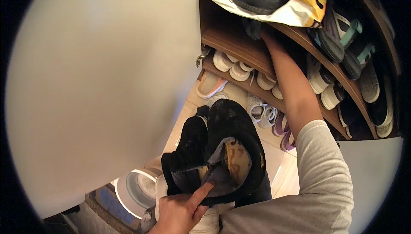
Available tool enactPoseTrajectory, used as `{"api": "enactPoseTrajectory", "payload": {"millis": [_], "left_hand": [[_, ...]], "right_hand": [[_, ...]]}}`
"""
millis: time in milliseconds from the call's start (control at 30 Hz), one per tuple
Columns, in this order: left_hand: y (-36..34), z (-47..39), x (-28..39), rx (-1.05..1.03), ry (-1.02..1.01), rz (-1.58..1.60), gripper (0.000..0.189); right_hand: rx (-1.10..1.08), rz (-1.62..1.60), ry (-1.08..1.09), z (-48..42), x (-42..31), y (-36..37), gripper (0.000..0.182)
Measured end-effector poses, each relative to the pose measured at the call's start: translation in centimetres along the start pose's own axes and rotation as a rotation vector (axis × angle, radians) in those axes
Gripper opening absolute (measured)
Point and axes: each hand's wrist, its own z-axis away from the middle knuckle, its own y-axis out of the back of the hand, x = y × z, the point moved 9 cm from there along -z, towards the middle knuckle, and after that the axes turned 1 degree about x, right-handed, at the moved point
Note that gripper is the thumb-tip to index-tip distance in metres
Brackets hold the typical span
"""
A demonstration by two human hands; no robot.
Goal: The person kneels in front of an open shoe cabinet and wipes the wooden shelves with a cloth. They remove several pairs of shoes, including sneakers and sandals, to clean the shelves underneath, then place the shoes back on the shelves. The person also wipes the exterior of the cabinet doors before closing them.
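Observation:
My left hand (181, 211) grips a pair of black ankle boots (236, 121) by their openings, with the index finger over the rim of one. Grey lining and a worn, stained insole (237, 161) show inside. My right arm reaches up into the brown wooden shoe cabinet (231, 44). Only the wrist end of my right hand (265, 38) shows, at a middle shelf under a plastic bag. A dark grey cloth (253, 28) hangs at that hand and covers part of it; the fingers are hidden.
A white and yellow plastic bag (289, 12) holding black footwear overhangs the shelf. White shoes (239, 71) and sandals (356, 38) fill other shelves. White sneakers (261, 112) and purple shoes (282, 128) stand on the floor. A large pale door (106, 83) blocks the left; a white bucket (135, 189) sits below.

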Motion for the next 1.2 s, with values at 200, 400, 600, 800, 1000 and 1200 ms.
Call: {"api": "enactPoseTrajectory", "payload": {"millis": [200,400,600,800,1000,1200], "left_hand": [[0.6,-0.5,-1.0,-0.006,0.011,-0.036,0.055],[0.4,-1.2,-2.2,-0.018,0.02,-0.11,0.055],[0.1,-1.2,-0.9,0.114,-0.02,-0.143,0.049],[-0.6,-0.8,0.2,0.162,-0.015,-0.104,0.039],[-1.0,0.4,2.4,0.196,-0.047,-0.104,0.036],[-2.4,-0.6,4.4,0.199,-0.078,-0.082,0.033]], "right_hand": [[-0.034,-0.191,0.082,-0.6,-6.5,-1.3,0.038],[-0.875,0.051,0.238,4.7,-13.1,-5.2,0.042],[-0.799,-0.272,0.326,9.5,-17.5,4.8,0.042],[-0.639,-0.238,0.398,12.1,-13.7,17.4,0.04],[-0.703,-0.336,0.191,13.2,-10.8,28.1,0.037],[-0.418,-0.098,0.2,11.2,-6.1,29.4,0.029]]}}
